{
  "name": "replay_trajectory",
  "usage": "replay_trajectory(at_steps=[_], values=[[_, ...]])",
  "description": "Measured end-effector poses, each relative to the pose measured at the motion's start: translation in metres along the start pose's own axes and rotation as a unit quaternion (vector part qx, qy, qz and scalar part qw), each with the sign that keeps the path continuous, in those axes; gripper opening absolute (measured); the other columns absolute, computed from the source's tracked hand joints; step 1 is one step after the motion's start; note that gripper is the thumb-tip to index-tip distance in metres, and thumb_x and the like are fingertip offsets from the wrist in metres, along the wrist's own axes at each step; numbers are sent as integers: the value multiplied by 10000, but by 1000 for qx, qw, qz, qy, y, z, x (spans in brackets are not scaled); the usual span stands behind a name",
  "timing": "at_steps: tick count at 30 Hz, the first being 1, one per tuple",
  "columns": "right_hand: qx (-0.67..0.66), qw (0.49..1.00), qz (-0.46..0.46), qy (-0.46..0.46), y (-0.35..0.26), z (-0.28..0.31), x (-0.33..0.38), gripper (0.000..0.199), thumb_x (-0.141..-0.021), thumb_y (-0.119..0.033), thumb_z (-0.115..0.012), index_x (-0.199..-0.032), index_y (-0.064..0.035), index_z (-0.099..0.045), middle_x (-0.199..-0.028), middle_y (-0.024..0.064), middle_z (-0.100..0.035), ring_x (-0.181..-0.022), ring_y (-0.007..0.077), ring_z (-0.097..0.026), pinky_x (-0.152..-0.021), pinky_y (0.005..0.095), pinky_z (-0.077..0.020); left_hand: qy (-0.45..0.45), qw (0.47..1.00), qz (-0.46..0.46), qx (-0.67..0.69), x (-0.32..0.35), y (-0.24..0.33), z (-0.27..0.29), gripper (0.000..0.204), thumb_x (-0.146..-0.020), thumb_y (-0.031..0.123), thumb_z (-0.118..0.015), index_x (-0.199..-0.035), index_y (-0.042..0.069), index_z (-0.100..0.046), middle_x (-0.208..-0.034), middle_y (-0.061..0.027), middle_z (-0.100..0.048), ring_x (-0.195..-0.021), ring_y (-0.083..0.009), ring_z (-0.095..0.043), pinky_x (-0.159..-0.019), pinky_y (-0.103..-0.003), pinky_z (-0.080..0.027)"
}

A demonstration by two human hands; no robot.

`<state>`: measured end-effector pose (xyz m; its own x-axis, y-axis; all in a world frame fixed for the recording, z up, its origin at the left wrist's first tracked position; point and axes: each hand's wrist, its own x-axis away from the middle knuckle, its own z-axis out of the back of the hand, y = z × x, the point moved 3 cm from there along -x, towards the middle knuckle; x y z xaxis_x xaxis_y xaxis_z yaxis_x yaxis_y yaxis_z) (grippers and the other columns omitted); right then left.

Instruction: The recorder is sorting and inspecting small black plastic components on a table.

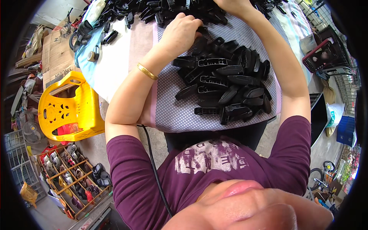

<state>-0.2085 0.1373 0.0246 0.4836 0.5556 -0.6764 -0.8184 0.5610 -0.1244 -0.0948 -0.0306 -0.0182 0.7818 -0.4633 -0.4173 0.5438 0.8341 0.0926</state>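
A heap of black, elongated plastic parts [229, 78] lies on the dotted grey cloth [168, 96] in front of me. They look like hollow shells with ribbed insides; their exact kind is unclear. Beyond it, more black plastic parts [153, 11] spread along the far side of the table. My left hand [182, 33], with a gold bangle on the wrist, is between the two heaps, its fingers curled on a small black plastic part [202, 29]. My right hand [234, 4] reaches to the far heap at the top edge, where its fingertips are cut off from view.
A yellow plastic chair [86, 111] stands left of the table, near a shoe rack [74, 180] and a fan [32, 131]. At the right, a phone [320, 55] is propped beside the table. A black cable [150, 153] hangs along my left side.
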Motion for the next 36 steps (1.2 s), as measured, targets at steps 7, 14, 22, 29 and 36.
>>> replay_trajectory(at_steps=[7,14,22,29,36], values=[[170,973,-26,-151,33,-33,-44,296,-896,-233,-693,-1145,-77,-719,-1094,142,-729,-1121,344,-610,-974,439,-516,101,982,85,136,-9,1,-1,288,-850,182,-761,-1084,15,-752,-1027,-135,-711,-981,-367,-657,-905,-401,-547],[-163,981,-93,-54,8,14,-39,288,-840,-225,-717,-1105,-114,-739,-976,139,-745,-906,321,-702,-847,425,-579,46,753,226,616,-5,-28,-10,373,-1015,121,-659,-1364,1,-607,-1117,-84,-694,-992,-192,-712,-909,-343,-618],[-542,756,-365,13,4,2,10,251,-917,-293,-812,-1008,-105,-673,-819,15,-695,-692,104,-674,-626,249,-562,112,712,206,661,0,-51,-34,340,-992,115,-694,-1305,-2,-634,-1106,-95,-706,-985,-208,-719,-934,-362,-610],[-516,811,-276,13,-15,-17,44,148,-906,-89,-796,-962,-25,-675,-810,28,-713,-681,84,-650,-602,233,-527,96,502,238,826,-5,-39,-46,195,-1029,78,-592,-1220,50,-616,-1107,-90,-715,-1056,-238,-703,-939,-391,-588],[-368,903,-210,76,-34,6,48,142,-874,-49,-801,-915,6,-677,-785,17,-700,-709,65,-624,-627,245,-510,167,516,251,802,-3,-37,-34,158,-1027,121,-618,-1179,77,-627,-1086,-81,-722,-992,-244,-720,-889,-403,-598]])
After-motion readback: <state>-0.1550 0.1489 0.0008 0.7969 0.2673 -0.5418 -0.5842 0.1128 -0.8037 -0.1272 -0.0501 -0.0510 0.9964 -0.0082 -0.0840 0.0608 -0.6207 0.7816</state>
